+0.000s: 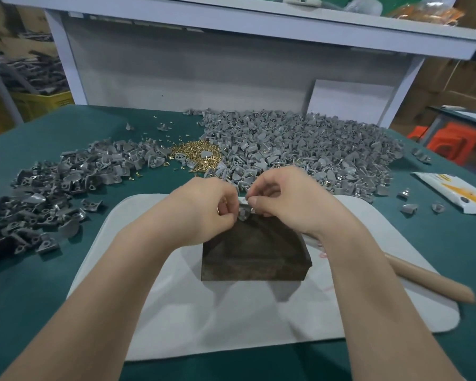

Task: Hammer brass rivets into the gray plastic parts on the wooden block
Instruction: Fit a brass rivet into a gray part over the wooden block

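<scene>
A dark wooden block (254,254) stands on a pale grey mat (231,312) in front of me. Both hands meet over the block's far edge. My right hand (286,199) pinches a small gray plastic part (243,211) there. My left hand (206,207) has its fingers curled against the same part; a glint of brass shows between its fingers, too small to tell apart. A heap of brass rivets (197,155) lies behind my hands. A wooden hammer handle (429,279) lies on the mat at the right, its head hidden by my right arm.
A large pile of light gray parts (313,149) spreads at the back right, a darker gray pile (58,185) at the left, all on a green cloth (39,284). A white and yellow packet (456,192) lies at the right edge. A white shelf frame (231,64) rises behind.
</scene>
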### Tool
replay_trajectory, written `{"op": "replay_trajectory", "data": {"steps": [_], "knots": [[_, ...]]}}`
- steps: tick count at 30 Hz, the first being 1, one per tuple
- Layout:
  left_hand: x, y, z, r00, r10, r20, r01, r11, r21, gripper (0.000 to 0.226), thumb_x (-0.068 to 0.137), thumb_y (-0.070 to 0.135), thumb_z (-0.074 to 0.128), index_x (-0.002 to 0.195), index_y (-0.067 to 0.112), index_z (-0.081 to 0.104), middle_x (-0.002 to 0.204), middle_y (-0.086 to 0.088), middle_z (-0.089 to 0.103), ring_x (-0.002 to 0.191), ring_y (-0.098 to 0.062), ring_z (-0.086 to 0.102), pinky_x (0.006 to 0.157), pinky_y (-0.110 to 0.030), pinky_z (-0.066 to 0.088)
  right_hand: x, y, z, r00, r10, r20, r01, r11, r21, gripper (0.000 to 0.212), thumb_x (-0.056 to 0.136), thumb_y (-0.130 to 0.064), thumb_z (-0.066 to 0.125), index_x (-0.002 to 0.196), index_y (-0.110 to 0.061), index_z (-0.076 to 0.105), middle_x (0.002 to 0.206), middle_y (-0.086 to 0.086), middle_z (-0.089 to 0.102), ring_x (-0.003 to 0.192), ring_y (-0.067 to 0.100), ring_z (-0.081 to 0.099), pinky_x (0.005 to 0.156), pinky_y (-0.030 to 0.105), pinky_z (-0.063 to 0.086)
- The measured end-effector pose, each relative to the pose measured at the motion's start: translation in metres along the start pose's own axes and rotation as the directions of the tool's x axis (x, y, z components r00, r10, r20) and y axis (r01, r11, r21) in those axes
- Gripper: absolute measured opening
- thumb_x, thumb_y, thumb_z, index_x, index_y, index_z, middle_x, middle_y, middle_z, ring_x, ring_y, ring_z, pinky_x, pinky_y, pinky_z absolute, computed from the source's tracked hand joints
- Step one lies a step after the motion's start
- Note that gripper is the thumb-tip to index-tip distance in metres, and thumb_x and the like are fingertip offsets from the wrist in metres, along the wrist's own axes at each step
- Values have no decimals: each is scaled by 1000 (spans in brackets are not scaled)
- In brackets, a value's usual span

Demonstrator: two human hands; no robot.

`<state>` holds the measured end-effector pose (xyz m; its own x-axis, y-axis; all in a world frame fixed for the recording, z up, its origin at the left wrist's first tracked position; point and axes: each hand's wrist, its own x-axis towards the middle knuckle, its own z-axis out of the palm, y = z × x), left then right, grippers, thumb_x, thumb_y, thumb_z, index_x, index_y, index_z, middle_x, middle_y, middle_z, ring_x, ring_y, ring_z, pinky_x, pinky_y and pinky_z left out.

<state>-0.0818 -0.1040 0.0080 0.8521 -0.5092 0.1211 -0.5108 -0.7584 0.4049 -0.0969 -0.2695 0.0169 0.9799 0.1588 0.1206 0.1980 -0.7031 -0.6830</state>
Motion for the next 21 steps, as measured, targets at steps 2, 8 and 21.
{"op": "replay_trajectory", "data": {"steps": [2, 8, 21], "knots": [[1, 0, -2, 1000, 2, 2, -2, 1000, -10, 21, 85, 23, 62, 68, 34, 54, 74, 16, 57, 69, 1, 51, 61, -14, 39, -2, 1, -2, 999, -32, 20, 34, 995, -91, 18, 86, -17, 66, 74, -29, 60, 77, -8, 65, 79, 14, 63, 79, 33, 53], [3, 2, 5, 998, -33, -47, 30, 998, -51, 22, 79, 49, 67, 82, 30, 56, 79, 14, 58, 71, 0, 51, 59, -13, 39, -1, 6, 5, 999, -36, -23, 33, 993, -114, 19, 88, -19, 63, 75, -31, 57, 76, -12, 62, 76, 10, 59, 71, 28, 49], [-2, 2, 0, 998, 59, 19, -58, 996, -62, 12, 85, 22, 66, 80, 31, 60, 74, 16, 57, 67, 3, 52, 59, -2, 37, -12, 0, -3, 995, -94, 28, 96, 993, -69, 15, 85, -12, 65, 79, -25, 63, 75, -9, 64, 76, 10, 61, 77, 28, 52]]}}
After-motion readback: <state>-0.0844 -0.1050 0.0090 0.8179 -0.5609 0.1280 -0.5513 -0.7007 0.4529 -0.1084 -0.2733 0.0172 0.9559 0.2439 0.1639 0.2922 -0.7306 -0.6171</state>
